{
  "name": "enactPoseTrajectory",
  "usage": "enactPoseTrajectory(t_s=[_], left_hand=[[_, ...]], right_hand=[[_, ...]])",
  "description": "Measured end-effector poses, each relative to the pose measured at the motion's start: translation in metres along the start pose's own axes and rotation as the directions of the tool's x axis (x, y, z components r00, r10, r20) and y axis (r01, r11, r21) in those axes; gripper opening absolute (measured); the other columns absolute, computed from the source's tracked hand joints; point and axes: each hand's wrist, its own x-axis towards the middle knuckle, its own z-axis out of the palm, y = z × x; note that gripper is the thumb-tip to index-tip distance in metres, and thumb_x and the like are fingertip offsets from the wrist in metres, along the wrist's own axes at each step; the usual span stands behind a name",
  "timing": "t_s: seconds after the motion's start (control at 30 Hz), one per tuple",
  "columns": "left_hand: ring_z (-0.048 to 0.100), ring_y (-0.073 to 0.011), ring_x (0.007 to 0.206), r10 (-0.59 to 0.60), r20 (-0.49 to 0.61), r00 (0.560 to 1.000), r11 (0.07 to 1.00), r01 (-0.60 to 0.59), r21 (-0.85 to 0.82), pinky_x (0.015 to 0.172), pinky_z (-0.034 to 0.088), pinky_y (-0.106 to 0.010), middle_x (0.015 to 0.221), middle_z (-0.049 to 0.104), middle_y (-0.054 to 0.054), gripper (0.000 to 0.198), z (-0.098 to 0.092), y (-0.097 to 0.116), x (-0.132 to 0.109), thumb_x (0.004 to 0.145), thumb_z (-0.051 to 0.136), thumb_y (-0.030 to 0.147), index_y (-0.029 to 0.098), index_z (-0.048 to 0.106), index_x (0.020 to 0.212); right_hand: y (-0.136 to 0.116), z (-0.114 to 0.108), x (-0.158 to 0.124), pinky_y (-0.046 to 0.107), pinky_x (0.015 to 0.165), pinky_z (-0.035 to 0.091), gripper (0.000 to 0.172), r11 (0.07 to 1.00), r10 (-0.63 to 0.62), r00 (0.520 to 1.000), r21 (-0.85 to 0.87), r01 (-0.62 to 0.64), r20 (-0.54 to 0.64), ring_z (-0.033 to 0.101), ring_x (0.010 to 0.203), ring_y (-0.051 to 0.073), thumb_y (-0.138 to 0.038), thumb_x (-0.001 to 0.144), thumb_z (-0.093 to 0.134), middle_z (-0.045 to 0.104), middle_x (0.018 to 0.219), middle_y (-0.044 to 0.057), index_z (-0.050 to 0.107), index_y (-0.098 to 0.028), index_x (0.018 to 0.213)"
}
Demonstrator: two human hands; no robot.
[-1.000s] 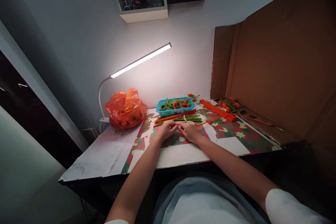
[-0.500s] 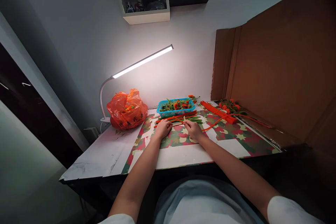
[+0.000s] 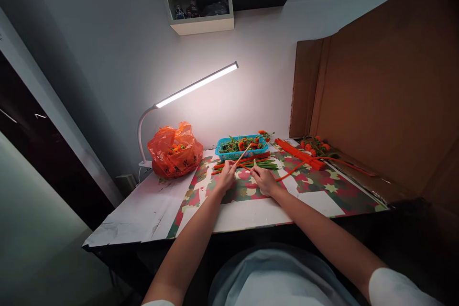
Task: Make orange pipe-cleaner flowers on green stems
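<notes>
My left hand is closed on a thin pale stick, which tilts up and to the right. Facing it, my right hand pinches a long thin orange strip. The strip spans the gap between my fingertips and trails off to the right across the table; whether it is wrapped round the stick is too small to tell. Just behind my hands lie green stems and a row of orange strips, partly hidden by my fingers.
A blue basket of orange flowers stands behind the stems. An orange plastic bag sits on the left under a lit lamp. To the right are an orange bundle, more flowers and a tall cardboard panel.
The pale stick has swung from nearly level to steeply raised, with my left hand turning and lifting slightly. My right hand has stayed almost in place with the orange strip.
</notes>
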Motion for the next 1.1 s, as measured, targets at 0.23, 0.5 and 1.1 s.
enactPoseTrajectory(t_s=[0.23, 0.5, 1.1], left_hand=[[0.035, -0.0081, 0.054, -0.044, 0.228, 0.973, 0.892, 0.141, -0.429, 0.055, 0.030, -0.022, 0.065, 0.037, 0.006, 0.018, 0.0092, 0.0071, -0.0056, 0.081, 0.050, 0.032, 0.021, 0.036, 0.077], [0.034, -0.0081, 0.055, -0.019, 0.224, 0.974, 0.867, 0.127, -0.481, 0.054, 0.030, -0.023, 0.063, 0.035, 0.006, 0.035, 0.0098, 0.0027, -0.0040, 0.079, 0.056, 0.049, 0.021, 0.036, 0.075], [0.038, -0.0069, 0.057, -0.065, 0.259, 0.964, 0.802, 0.205, -0.561, 0.055, 0.031, -0.022, 0.064, 0.039, 0.006, 0.026, 0.0093, 0.0051, -0.0038, 0.072, 0.061, 0.030, 0.020, 0.038, 0.077]], right_hand=[[-0.0023, -0.0006, -0.0007, 0.023, 0.057, 0.029, 0.023, 0.999, 0.031, 0.999, -0.022, -0.032, -0.016, 0.049, 0.060, 0.013, -0.031, 0.087, 0.040, 0.056, 0.064, -0.001, 0.055, -0.020, 0.074], [-0.0018, -0.0005, -0.0010, 0.023, 0.056, 0.028, 0.025, 0.999, 0.011, 1.000, -0.031, -0.011, -0.004, 0.047, 0.058, 0.013, -0.032, 0.088, 0.041, 0.054, 0.061, -0.001, 0.056, -0.020, 0.072], [-0.0007, -0.0011, 0.0008, 0.023, 0.055, 0.028, 0.025, 0.999, 0.028, 1.000, 0.020, -0.028, -0.012, 0.046, 0.057, 0.012, -0.031, 0.086, 0.042, 0.053, 0.060, -0.002, 0.055, -0.019, 0.068]])
